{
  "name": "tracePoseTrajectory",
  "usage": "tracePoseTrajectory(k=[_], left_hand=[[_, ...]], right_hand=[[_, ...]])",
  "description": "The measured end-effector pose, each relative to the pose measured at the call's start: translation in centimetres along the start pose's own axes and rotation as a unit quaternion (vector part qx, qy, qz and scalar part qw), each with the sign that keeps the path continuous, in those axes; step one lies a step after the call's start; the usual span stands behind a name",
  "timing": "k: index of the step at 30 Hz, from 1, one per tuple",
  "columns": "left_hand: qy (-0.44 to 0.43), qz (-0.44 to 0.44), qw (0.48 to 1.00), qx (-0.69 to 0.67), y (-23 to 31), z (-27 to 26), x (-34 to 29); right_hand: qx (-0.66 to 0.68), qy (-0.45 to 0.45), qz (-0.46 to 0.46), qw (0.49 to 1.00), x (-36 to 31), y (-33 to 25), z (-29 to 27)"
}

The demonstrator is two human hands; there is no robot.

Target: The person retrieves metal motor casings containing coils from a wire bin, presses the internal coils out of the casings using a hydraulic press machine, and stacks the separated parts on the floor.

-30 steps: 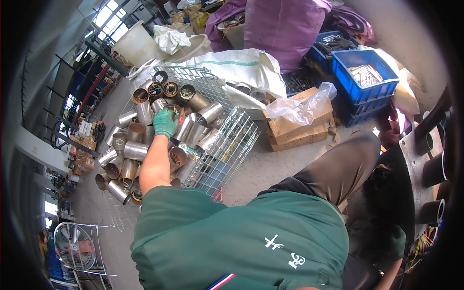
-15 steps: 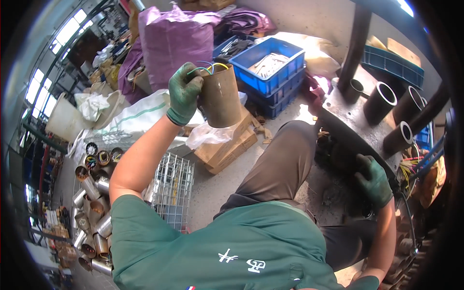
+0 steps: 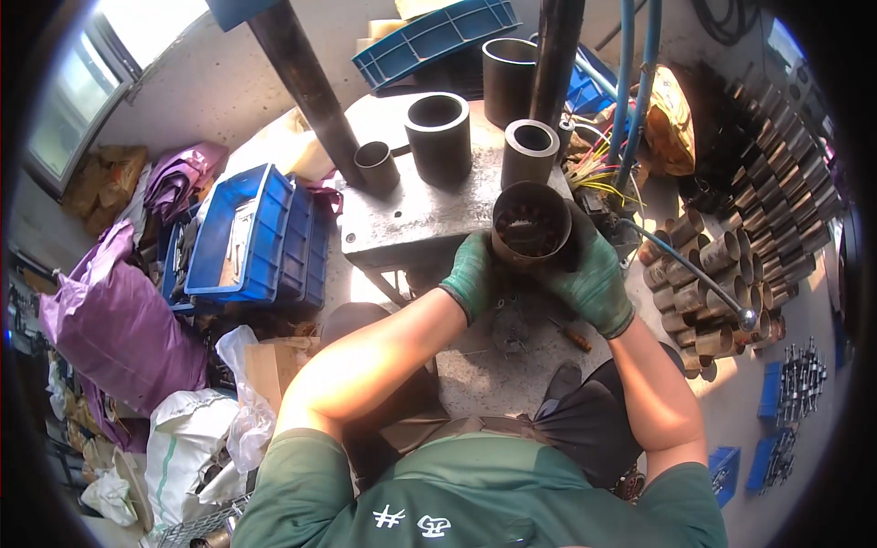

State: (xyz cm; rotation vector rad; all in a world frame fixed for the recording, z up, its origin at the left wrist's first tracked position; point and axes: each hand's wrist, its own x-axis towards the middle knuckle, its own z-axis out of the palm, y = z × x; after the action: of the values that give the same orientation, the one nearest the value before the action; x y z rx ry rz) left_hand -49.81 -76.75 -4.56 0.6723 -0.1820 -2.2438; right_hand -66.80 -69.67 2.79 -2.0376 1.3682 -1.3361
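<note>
A short, wide metal tube (image 3: 530, 245) is held up in front of me, its open mouth turned towards me. Dark ribbed parts show around the inside of it. My left hand (image 3: 470, 274), in a green glove, presses against its left side. Around its right side wraps my gloved right hand (image 3: 596, 285), with the fingers partly hidden behind the tube. Just beyond stands a thick-walled steel cylinder (image 3: 526, 169) on a metal work plate (image 3: 402, 222), beside a larger cylinder (image 3: 438, 151) and a small ring-shaped tube (image 3: 377, 172).
Two dark posts (image 3: 306, 82) rise from the plate. Blue crates (image 3: 242, 274) and a purple sack (image 3: 128, 324) are at the left. Stacked metal tubes (image 3: 703, 292) fill the floor at the right, and a lever with a ball end (image 3: 746, 318) reaches out before them.
My view has turned right, towards the plate. The tube has come from my raised left hand into both hands. My right hand has moved up to it from low beside the plate.
</note>
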Motion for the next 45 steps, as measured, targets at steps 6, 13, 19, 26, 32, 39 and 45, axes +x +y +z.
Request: tracePoseTrajectory(k=[6, 13, 19, 26, 32, 39, 45], left_hand=[[0.067, 0.009, 0.997, 0.035, -3.1, -0.3, 0.9], [0.035, 0.006, 0.999, 0.003, -1.1, -1.8, 1.1], [0.042, 0.068, 0.997, 0.018, -0.2, 0.3, -1.8], [-0.06, 0.401, 0.849, 0.339, -0.5, 0.5, -3.9], [0.016, 0.366, 0.87, 0.33, 0.1, 1.5, -3.8], [-0.068, 0.154, 0.788, 0.592, -0.6, -0.6, -1.3], [-0.148, 0.226, 0.359, 0.894, -1.1, -0.4, -2.9]], right_hand=[[-0.011, -0.063, 0.124, 0.99, -2.5, 1.8, -0.6], [-0.13, -0.044, -0.006, 0.991, -0.9, 1.1, -0.2], [-0.007, -0.021, 0.078, 0.997, -1.7, 1.7, 0.2], [0.249, 0.074, 0.153, 0.954, 0.6, 2.3, -0.3], [0.312, 0.137, 0.12, 0.932, 2.6, 5.1, -1.5], [0.299, 0.13, 0.097, 0.94, 11.7, 0.9, 1.6], [0.167, 0.088, -0.047, 0.981, 18.7, -0.6, 4.2]])
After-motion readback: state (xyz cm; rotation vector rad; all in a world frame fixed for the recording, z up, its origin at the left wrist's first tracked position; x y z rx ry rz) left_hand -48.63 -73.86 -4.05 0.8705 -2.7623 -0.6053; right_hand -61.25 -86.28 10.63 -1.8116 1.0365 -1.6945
